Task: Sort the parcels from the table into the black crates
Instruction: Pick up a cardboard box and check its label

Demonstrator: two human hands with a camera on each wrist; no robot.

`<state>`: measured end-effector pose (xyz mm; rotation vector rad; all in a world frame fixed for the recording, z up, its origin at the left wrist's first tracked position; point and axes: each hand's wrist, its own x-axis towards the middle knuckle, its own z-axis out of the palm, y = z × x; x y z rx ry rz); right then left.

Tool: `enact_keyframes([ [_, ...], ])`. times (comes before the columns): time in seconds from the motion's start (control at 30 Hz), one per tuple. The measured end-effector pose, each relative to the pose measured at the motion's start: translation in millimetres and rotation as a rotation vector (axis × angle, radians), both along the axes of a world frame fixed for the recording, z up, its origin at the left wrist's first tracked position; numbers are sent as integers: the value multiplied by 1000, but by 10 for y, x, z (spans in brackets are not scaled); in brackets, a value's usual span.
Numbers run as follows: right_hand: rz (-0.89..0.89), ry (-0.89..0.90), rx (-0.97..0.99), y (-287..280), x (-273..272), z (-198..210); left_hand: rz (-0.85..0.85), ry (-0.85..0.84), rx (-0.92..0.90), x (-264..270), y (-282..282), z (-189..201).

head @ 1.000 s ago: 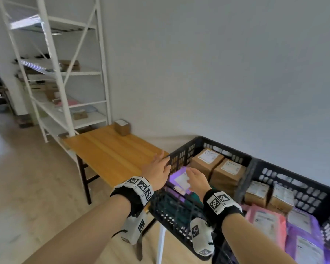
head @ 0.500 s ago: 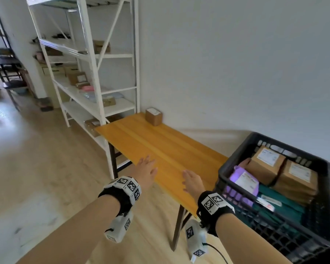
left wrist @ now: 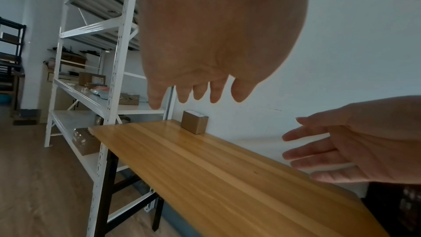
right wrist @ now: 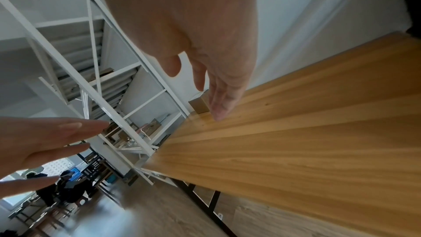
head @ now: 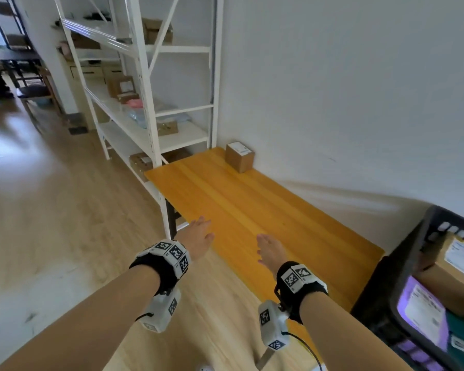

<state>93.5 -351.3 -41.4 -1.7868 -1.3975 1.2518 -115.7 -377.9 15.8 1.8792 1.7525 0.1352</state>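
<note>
Nearest the camera in the head view, the left hand (head: 198,241) and the right hand (head: 270,251) reach forward side by side over the near edge of the wooden table (head: 279,223). Both have flat, loosely spread fingers and hold nothing; the left wrist view shows the left fingers hanging straight and the right palm spread wide. The left hand sits at the table's near left corner, partly over the floor, while the right hand is fully above the tabletop. At about 4 o'clock from the hands, close by, stands the black crate (head: 413,263), with brown and purple parcels already inside it. The one parcel visible on the table, a small brown cardboard box (head: 239,156) with a white label on top, lies well apart from both hands at roughly 12 o'clock, at the far end against the wall. It looks nearly cubic, so no long axis matters much; its faces sit a little askew to the table's long edges. The table's long axis runs from the crate at 4 o'clock out toward the box. Judged from the head view, the right hand lies more directly in line with the box and a little nearer, so it probably has the shorter reach, though either hand must travel most of the table's length. Beyond the box rises the white shelving rack (head: 150,84) at 11 o'clock.
</note>
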Motion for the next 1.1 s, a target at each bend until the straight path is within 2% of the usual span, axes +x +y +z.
enact_keyframes([
  [0.1, -31, 27, -13, 492, -55, -83, -25, 8, -75, -47, 615, 86],
  [0.3, -58, 10, -55, 1449, -131, -146, -24, 5, -94, -82, 1676, 189],
  [0.63, -97, 51, -134, 2510, -429, -304, -38, 38, -216, -473, 3044, -132],
  [1.1, -380, 104, -222, 4162, -1210, -395, -182, 37, -271, -941, 5469, -671],
])
